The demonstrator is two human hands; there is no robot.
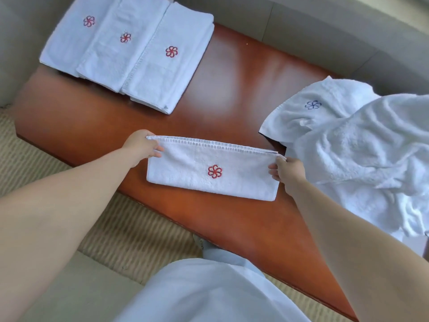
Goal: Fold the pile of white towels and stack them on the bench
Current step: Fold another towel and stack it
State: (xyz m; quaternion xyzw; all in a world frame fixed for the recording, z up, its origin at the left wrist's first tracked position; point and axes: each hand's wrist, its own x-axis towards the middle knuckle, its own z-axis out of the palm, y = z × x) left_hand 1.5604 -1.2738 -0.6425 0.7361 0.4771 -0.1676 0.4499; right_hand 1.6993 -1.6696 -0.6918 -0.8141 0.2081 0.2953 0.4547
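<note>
Fingers of the left hand [142, 145] pinch the far left corner of a half-folded white towel [209, 168] with a red flower emblem; fingers of the right hand [289, 171] pinch its far right corner, curled round the hem. The towel lies flat at the centre of the frame on the reddish wooden desk [232, 84]. At upper left, three folded towels [127, 49] with red emblems overlap in a row. At right, a rumpled pile of unfolded towels [359, 145] shows one blue emblem; how many it holds cannot be told. Likely risk: uneven pulling at the corners could skew the next fold and leave the edges misaligned
</note>
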